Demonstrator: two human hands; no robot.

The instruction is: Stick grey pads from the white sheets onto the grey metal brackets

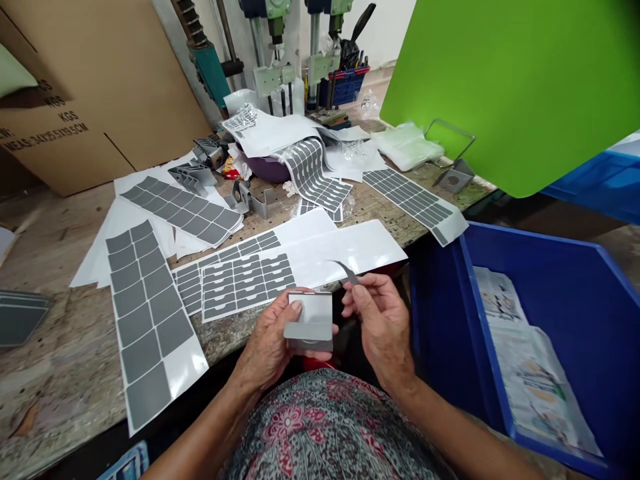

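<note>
My left hand (273,337) is closed around a small bent metal bracket (311,310), its thumb lying on the inner face. A thin grey sticker (346,272) curls up from the pinched fingers of my right hand (377,320), a little to the right of the bracket and apart from it. Just beyond both hands lies a sheet of notched grey stickers (247,283), its right part bare white backing. To the left, a sheet of large square grey stickers (145,320) hangs partly over the table edge, with one square gone at its near right corner.
More sticker sheets (183,210) and metal brackets (257,200) lie around a purple bowl (267,168). Presses (273,80) stand at the back. A blue bin (450,320) is at the right, below a green board (505,87). A cardboard box (110,73) stands back left.
</note>
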